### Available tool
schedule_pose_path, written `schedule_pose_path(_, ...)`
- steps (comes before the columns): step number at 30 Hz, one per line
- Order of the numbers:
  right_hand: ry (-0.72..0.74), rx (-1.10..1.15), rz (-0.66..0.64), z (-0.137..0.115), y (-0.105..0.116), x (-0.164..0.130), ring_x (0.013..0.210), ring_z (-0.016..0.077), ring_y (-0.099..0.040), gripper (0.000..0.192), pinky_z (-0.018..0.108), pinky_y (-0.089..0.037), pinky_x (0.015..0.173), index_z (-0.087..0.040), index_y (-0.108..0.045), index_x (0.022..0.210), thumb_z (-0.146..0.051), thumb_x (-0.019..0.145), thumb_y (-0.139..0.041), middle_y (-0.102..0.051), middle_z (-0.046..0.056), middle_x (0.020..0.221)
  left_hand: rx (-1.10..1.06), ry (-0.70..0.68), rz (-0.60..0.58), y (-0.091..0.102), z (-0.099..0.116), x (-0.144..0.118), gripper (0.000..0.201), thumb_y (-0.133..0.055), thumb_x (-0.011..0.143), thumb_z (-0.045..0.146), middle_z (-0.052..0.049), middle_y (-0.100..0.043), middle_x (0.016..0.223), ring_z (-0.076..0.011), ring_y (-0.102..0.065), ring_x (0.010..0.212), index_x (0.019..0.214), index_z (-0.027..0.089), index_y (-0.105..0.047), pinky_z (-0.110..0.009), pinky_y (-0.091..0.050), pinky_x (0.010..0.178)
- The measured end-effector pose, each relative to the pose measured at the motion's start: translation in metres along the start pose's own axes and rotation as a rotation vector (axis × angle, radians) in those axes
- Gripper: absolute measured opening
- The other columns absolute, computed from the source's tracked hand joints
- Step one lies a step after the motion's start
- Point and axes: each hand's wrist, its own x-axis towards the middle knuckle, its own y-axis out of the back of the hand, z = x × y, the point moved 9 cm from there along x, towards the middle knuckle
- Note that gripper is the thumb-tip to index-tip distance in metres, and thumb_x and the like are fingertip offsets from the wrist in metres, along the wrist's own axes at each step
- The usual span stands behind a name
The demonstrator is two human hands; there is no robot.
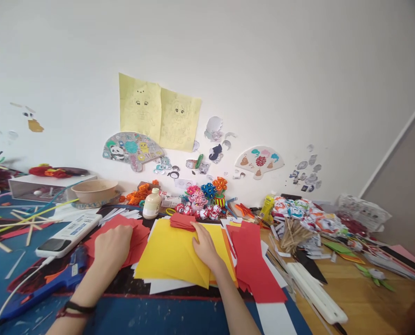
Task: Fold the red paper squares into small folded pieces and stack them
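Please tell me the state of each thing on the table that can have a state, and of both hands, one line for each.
left hand: flat, palm down on the red paper pile
right hand: resting on the yellow paper, fingertips at a small red stack
glue bottle: upright, capped
bowl: upright
glue gun: lying on its side, cord attached
wooden sticks: loose in a heap

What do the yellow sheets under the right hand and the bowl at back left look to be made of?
Yellow sheets: likely matte craft paper, thin, flat, with crisp edges, pressed by the right hand. Bowl: looks like smooth beige plastic, though ceramic is possible.
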Motion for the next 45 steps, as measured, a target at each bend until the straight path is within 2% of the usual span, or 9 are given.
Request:
schedule_pose_path(10, -0.012, -0.006, -0.03, 0.007, -0.008, 0.003, 0.133, 0.0228, -0.038, 0.062, 0.041, -0.03, 0.111, -0.02, -0.04, 0.14, -0.01, 0.08, -0.044, -0.046, 0.008, 0.141, 0.189, -0.028, -0.021, -0.013, 0.018, -0.003, 0.024, -0.041, 0.081, 0.012, -0.021, -0.066, 0.089, -0.0379, -0.064, 0.087, 0.087, 0.009, -0.064, -0.042, -0.046, 0.064)
schedule_pose_path(15, -0.04, 0.238, 0.113, 0.009, 0.003, 0.013, 0.127, 0.0232, -0.045, 0.051, 0.041, -0.031, 0.11, -0.021, -0.052, 0.13, -0.014, 0.08, -0.05, -0.053, 0.009, 0.134, 0.114, -0.067, 0.135, 0.029, 0.064, -0.003, 0.027, -0.036, 0.086, 0.014, -0.016, -0.068, 0.079, -0.0323, -0.066, 0.075, 0.092, 0.012, -0.062, -0.033, -0.042, 0.058)
schedule_pose_path(19, -0.192, 0.743, 0.183, 0.014, 0.008, 0.021, 0.115, 0.0249, -0.056, 0.044, 0.041, -0.042, 0.099, -0.019, -0.054, 0.124, -0.04, 0.086, -0.055, -0.06, 0.013, 0.125, -0.381, -0.182, 0.348, 0.056, 0.098, 0.0, 0.025, -0.044, 0.089, 0.039, -0.005, -0.07, 0.08, -0.0231, -0.065, 0.072, 0.091, 0.021, -0.061, -0.027, -0.042, 0.06)
schedule_pose_path(25, -0.183, 0.957, -0.048, -0.019, 0.007, 0.015, 0.062, 0.0152, -0.06, 0.04, 0.026, -0.047, 0.061, -0.016, -0.065, 0.082, -0.053, 0.085, -0.054, -0.066, 0.005, 0.071, -1.011, -0.173, 0.309, 0.017, 0.088, 0.005, 0.029, -0.057, 0.081, 0.047, -0.001, -0.07, 0.07, -0.0166, -0.064, 0.069, 0.077, 0.019, -0.059, -0.022, -0.045, 0.062)
schedule_pose_path(29, -0.238, 0.72, 0.055, -0.019, 0.016, 0.007, 0.046, 0.0112, -0.049, 0.037, 0.022, -0.036, 0.048, -0.016, -0.054, 0.058, -0.045, 0.079, -0.066, -0.051, -0.002, 0.048, -1.052, -0.119, 0.287, -0.002, 0.079, 0.004, 0.03, -0.062, 0.078, 0.046, -0.001, -0.069, 0.068, -0.0159, -0.063, 0.066, 0.069, 0.018, -0.056, -0.021, -0.044, 0.06)
schedule_pose_path(33, -0.215, 0.537, 0.173, -0.022, 0.027, 0.005, 0.045, 0.0112, -0.047, 0.038, 0.023, -0.034, 0.047, -0.017, -0.048, 0.053, -0.04, 0.078, -0.065, -0.046, -0.004, 0.047, -1.201, -0.181, 0.035, -0.021, 0.091, 0.009, 0.032, -0.058, 0.08, 0.048, -0.002, -0.069, 0.068, -0.0174, -0.064, 0.064, 0.086, 0.017, -0.061, -0.022, -0.044, 0.056)
schedule_pose_path(35, -0.202, 0.498, 0.178, -0.024, 0.027, 0.005, 0.046, 0.0116, -0.047, 0.037, 0.023, -0.034, 0.047, -0.017, -0.048, 0.054, -0.039, 0.078, -0.065, -0.046, -0.004, 0.049, -1.097, -0.245, 0.008, -0.024, 0.095, 0.009, 0.034, -0.056, 0.083, 0.046, -0.004, -0.071, 0.074, -0.0192, -0.066, 0.068, 0.099, 0.017, -0.062, -0.023, -0.046, 0.057)
schedule_pose_path(40, -0.21, 0.56, 0.092, -0.029, 0.011, 0.004, 0.046, 0.0141, -0.053, 0.034, 0.024, -0.038, 0.047, -0.018, -0.05, 0.059, -0.04, 0.082, -0.061, -0.05, -0.002, 0.048, -0.296, -0.368, 0.379, -0.008, 0.108, -0.011, 0.036, -0.044, 0.09, 0.025, -0.008, -0.071, 0.079, -0.0202, -0.064, 0.069, 0.121, 0.017, -0.058, -0.026, -0.043, 0.06)
schedule_pose_path(45, -0.233, 0.701, 0.077, -0.033, 0.004, 0.006, 0.052, 0.0173, -0.06, 0.031, 0.026, -0.047, 0.052, -0.016, -0.058, 0.067, -0.042, 0.083, -0.059, -0.059, 0.002, 0.054, 0.096, -0.574, 0.464, -0.01, 0.151, -0.038, 0.054, -0.038, 0.087, 0.009, -0.014, -0.052, 0.136, -0.0231, -0.06, 0.096, 0.141, 0.013, -0.037, -0.032, -0.045, 0.076)
